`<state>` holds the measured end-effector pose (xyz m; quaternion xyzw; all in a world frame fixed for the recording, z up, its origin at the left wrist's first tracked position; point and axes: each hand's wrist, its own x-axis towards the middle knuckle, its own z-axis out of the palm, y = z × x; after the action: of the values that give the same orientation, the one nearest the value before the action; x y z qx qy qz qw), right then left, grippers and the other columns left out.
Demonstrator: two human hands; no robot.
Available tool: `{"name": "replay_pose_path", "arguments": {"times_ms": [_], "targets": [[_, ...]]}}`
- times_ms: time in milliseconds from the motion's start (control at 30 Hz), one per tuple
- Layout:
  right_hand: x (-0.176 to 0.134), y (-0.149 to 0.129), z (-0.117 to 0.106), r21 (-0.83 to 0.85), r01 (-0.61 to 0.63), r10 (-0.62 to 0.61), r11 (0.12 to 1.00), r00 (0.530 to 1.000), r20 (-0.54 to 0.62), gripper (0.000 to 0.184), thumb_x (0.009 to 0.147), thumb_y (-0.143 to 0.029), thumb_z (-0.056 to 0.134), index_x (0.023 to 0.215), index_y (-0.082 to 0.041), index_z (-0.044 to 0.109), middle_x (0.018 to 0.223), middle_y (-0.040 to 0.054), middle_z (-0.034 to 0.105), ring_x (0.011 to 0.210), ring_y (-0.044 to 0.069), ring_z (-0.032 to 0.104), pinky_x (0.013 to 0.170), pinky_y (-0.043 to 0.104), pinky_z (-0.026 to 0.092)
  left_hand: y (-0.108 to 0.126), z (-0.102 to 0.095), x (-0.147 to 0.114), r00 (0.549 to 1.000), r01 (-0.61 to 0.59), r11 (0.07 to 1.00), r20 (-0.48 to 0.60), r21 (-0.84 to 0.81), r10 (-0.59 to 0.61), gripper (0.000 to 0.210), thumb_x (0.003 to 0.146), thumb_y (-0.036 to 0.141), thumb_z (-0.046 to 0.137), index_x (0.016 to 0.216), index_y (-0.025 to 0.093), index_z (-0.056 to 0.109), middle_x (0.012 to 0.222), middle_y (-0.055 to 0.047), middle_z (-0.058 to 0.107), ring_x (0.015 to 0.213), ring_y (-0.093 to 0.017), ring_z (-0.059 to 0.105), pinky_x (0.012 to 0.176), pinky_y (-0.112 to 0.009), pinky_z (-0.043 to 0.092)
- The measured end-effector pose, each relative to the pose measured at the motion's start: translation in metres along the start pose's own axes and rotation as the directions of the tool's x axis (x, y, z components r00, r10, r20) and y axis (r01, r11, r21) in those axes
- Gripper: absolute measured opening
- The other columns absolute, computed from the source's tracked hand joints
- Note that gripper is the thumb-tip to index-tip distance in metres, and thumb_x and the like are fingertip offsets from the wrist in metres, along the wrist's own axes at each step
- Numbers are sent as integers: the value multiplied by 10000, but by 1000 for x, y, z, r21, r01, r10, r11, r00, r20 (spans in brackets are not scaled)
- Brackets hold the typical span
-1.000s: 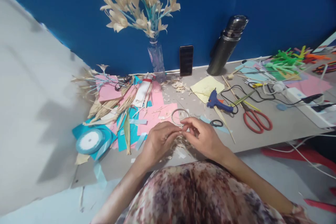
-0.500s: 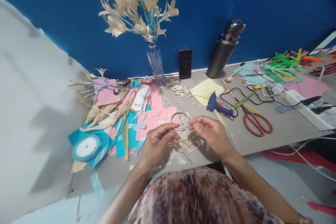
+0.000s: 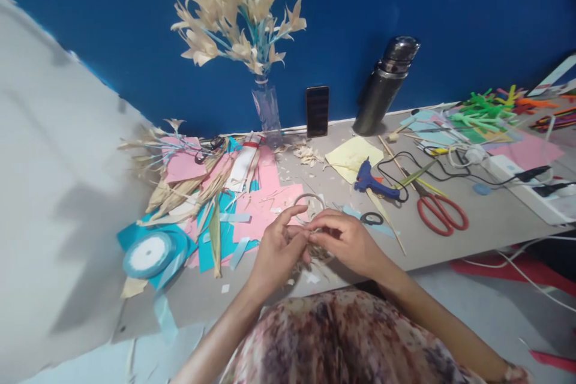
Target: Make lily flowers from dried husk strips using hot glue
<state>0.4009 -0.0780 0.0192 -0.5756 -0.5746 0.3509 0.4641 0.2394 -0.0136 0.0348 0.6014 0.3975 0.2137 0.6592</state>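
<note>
- Surface: grey table [image 3: 432,246], strewn with craft bits, set against a blue wall [image 3: 351,6]; a pale wall [image 3: 40,144] closes off the left side.
- Along the back: pale flowers [image 3: 243,18] in a clear bottle [image 3: 269,109], a phone [image 3: 317,111] on end, a dark flask [image 3: 382,93] (its lean may be lens distortion).
- Table, left: ribbon roll [image 3: 149,253], its loose end hanging past the front edge; pink sheets [image 3: 254,225] overlap blue ones, dried husks [image 3: 180,183] among them.
- Table, right: blue glue gun [image 3: 371,181] at the edge of yellow paper [image 3: 342,159]; red-handled scissors [image 3: 432,194]; white power strip [image 3: 517,186].
- Hands: left hand [image 3: 281,249] and right hand [image 3: 345,241] meet at the fingertips above the front of the table. Left forefinger stands away from its thumb; right thumb and forefinger are narrowly spaced. Cannot tell whether anything is pinched there.
- Ring [image 3: 308,195] lies just beyond the fingertips, partly over pink paper; its near side is hidden by the hands.
- Scraps [image 3: 320,255] under the hands: largely covered, pieces hard to separate.
- Patterned top [image 3: 337,336] cut off by the lower border; red object [image 3: 508,273] below the table at right, unidentifiable.
</note>
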Motion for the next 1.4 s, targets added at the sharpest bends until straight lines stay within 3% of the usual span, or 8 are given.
{"name": "replay_pose_path", "arguments": {"times_ms": [233, 533, 700, 800, 900, 1000, 1200, 1400], "targets": [[-3, 4, 0, 245, -246, 233, 938, 969, 83, 201, 882, -374, 669, 812, -187, 649, 658, -9, 648, 613, 148, 559, 608, 266, 429, -11, 3, 1, 995, -28, 985, 86, -171, 43, 577, 883, 367, 643, 1367, 124, 446, 625, 28, 665, 466, -118, 568, 512, -228, 439], [-3, 2, 0, 279, -230, 221, 932, 973, 61, 206, 882, -389, 670, 906, -186, 643, 692, -10, 643, 631, 144, 549, 623, 263, 425, -9, 6, 2, 999, -10, 973, 49, -230, 22, 581, 843, 376, 694, 1329, 132, 490, 616, 28, 668, 465, -114, 572, 513, -221, 431], [1, 1, -4, 318, -149, 190, 936, 977, -100, 242, 847, -394, 721, 757, -173, 677, 736, -2, 629, 677, 134, 545, 653, 255, 417, -10, 5, 2, 995, 17, 961, 96, -277, 10, 430, 852, 325, 667, 1222, 135, 557, 606, 19, 678, 441, -108, 564, 507, -218, 428], [1, 5, 0, 470, -201, 271, 860, 958, -88, 270, 809, -420, 771, 743, -177, 672, 658, -23, 606, 599, 120, 528, 598, 250, 401, -13, 5, 3, 993, 49, 941, 117, -335, -10, 320, 876, 394, 642, 1061, 134, 631, 600, -1, 677, 432, -110, 559, 486, -222, 425], [-2, 9, 8, 597, -253, 290, 761, 956, 36, 317, 822, -461, 765, 722, -185, 643, 575, -14, 617, 544, 149, 579, 565, 270, 421, -13, 7, 5, 994, 30, 951, 113, -308, 5, 374, 891, 491, 627, 860, 121, 679, 608, -32, 677, 457, -108, 570, 487, -220, 433], [-5, 11, 13, 639, -272, 312, 719, 949, 53, 336, 797, -479, 792, 721, -187, 645, 543, -9, 622, 508, 161, 597, 528, 272, 430, -13, 9, 8, 992, 24, 963, 129, -267, 11, 396, 854, 484, 692, 713, 114, 677, 576, -41, 669, 444, -92, 557, 477, -203, 417], [-4, 10, 18, 732, -269, 354, 626, 934, 41, 374, 718, -498, 848, 693, -187, 641, 547, -13, 607, 477, 141, 567, 468, 247, 408, -19, 13, 9, 988, 118, 891, 146, -438, -58, 337, 757, 420, 799, 688, 125, 651, 469, 5, 624, 322, -59, 461, 384, -174, 310], [-2, 12, 22, 813, -224, 400, 537, 916, -12, 399, 618, -433, 904, 592, -175, 600, 555, -32, 539, 456, 70, 373, 445, 219, 279, -23, 18, 7, 986, 152, 846, 134, -510, -96, 372, 752, 455, 808, 712, 125, 642, 439, 10, 612, 286, -64, 457, 352, -164, 302]]}}
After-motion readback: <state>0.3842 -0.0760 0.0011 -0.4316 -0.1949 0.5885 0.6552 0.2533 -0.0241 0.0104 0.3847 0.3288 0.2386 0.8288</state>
